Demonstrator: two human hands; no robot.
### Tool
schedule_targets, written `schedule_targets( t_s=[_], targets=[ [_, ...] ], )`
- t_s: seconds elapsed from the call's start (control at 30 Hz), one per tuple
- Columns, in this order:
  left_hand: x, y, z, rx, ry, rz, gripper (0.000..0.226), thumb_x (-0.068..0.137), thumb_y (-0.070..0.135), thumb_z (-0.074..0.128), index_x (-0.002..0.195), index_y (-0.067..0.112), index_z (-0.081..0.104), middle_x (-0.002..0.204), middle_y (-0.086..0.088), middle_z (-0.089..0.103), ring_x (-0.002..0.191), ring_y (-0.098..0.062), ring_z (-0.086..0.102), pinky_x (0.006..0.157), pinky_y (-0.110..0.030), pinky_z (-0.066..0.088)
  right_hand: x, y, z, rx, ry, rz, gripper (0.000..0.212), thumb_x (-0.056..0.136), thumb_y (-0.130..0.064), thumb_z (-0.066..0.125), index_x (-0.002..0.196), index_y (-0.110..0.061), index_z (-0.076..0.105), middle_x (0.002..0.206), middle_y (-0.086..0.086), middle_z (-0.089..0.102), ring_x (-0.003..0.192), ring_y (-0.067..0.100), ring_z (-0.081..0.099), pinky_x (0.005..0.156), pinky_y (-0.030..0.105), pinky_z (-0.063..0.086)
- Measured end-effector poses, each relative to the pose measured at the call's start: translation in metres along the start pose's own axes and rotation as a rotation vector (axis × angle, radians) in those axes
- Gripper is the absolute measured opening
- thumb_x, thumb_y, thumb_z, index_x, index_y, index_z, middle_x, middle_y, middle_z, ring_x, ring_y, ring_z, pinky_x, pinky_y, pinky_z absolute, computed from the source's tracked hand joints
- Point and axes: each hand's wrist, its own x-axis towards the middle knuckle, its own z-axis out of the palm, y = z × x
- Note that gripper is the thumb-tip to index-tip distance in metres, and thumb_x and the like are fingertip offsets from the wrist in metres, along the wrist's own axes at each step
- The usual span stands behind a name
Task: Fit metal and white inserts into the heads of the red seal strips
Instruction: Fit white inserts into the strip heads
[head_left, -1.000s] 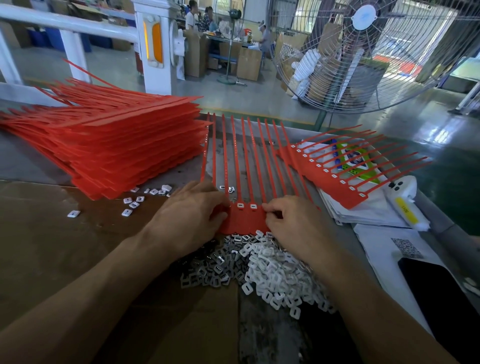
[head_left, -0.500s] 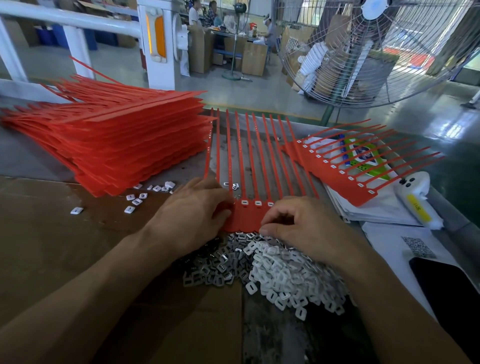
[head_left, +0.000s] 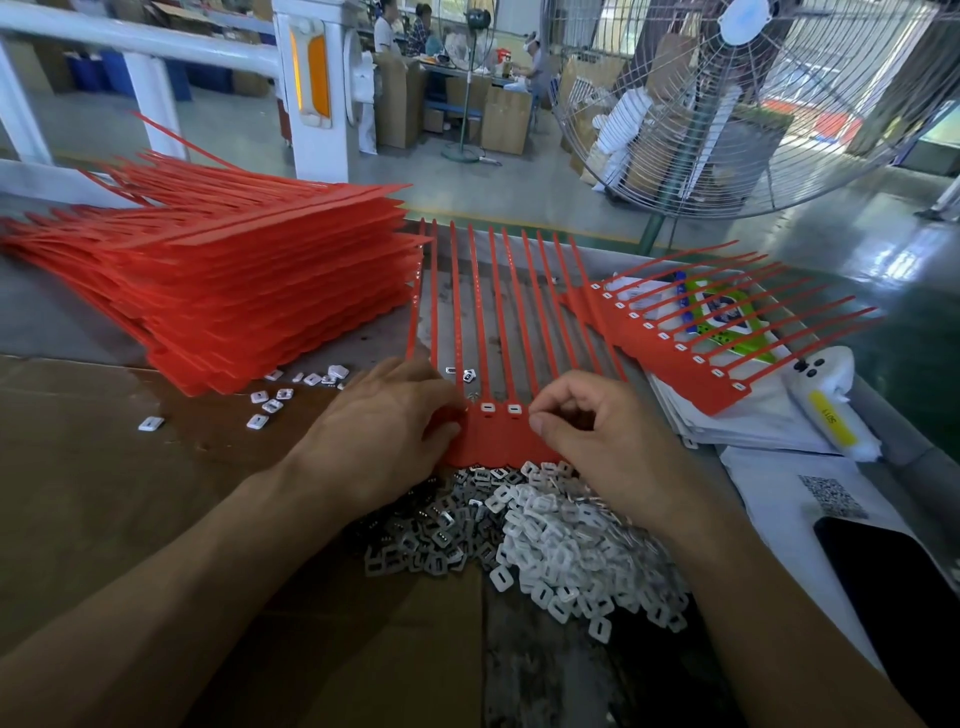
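At the near middle of the table, a sheet of red seal strips (head_left: 491, 436) lies flat, two white inserts (head_left: 500, 408) seated in its heads. The left hand (head_left: 382, 436) rests on its left end, fingers relaxed. The right hand (head_left: 605, 441) has its fingers curled at the right end; what they pinch cannot be told. Loose metal inserts (head_left: 431, 535) and white inserts (head_left: 566, 551) are heaped just nearer. A red stack (head_left: 249, 291) occupies the far left.
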Motion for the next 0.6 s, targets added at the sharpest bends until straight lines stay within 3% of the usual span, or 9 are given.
schedule_targets(
  t_s=[0.2,0.27,0.37,0.53,0.6],
  targets=[
    [0.0003,-0.0001,0.0002,-0.004,0.002,-0.003,0.029,0.099,0.041,0.056,0.127,0.038,0.062,0.125,0.016,0.053,0.121,-0.009,0.045,0.109,-0.036,0.037,0.0005,-0.0013,-0.0002,0.071,0.129,0.041,0.014,0.095,-0.02,0.072,0.099,-0.032,0.078,0.091,-0.023,0.073,0.092,-0.009,0.065,0.075,0.005,0.048],
    [0.0003,-0.0001,0.0002,-0.005,0.003,-0.002,0.029,0.099,0.041,0.056,0.127,0.038,0.063,0.125,0.015,0.053,0.121,-0.009,0.045,0.109,-0.036,0.037,0.0004,-0.001,-0.0017,0.089,0.168,0.081,0.015,0.095,-0.022,0.073,0.103,-0.034,0.078,0.093,-0.023,0.073,0.093,-0.012,0.064,0.077,0.009,0.049],
    [0.0003,0.0,0.0004,-0.002,-0.004,0.0,0.029,0.099,0.041,0.055,0.127,0.038,0.062,0.125,0.016,0.053,0.12,-0.009,0.046,0.109,-0.036,0.038,0.0,0.0015,-0.0039,0.136,0.218,0.136,0.018,0.095,-0.023,0.073,0.103,-0.04,0.075,0.099,-0.02,0.071,0.086,-0.002,0.067,0.083,0.023,0.053],
    [0.0002,0.0005,0.0006,0.003,-0.002,0.0,0.028,0.099,0.04,0.055,0.126,0.037,0.063,0.124,0.015,0.054,0.119,-0.01,0.047,0.108,-0.036,0.038,0.0,0.0065,-0.0059,0.145,0.294,0.178,0.013,0.095,-0.026,0.072,0.105,-0.034,0.077,0.088,-0.017,0.074,0.078,-0.005,0.068,0.078,0.025,0.055],
    [0.0004,0.0002,0.0005,0.0,0.0,0.001,0.028,0.099,0.04,0.056,0.126,0.037,0.063,0.124,0.016,0.054,0.119,-0.01,0.047,0.108,-0.037,0.038,0.0001,0.0082,-0.0068,0.161,0.306,0.163,0.011,0.097,-0.029,0.07,0.097,-0.038,0.077,0.083,-0.017,0.075,0.077,-0.006,0.068,0.076,0.025,0.056]
  ],
)
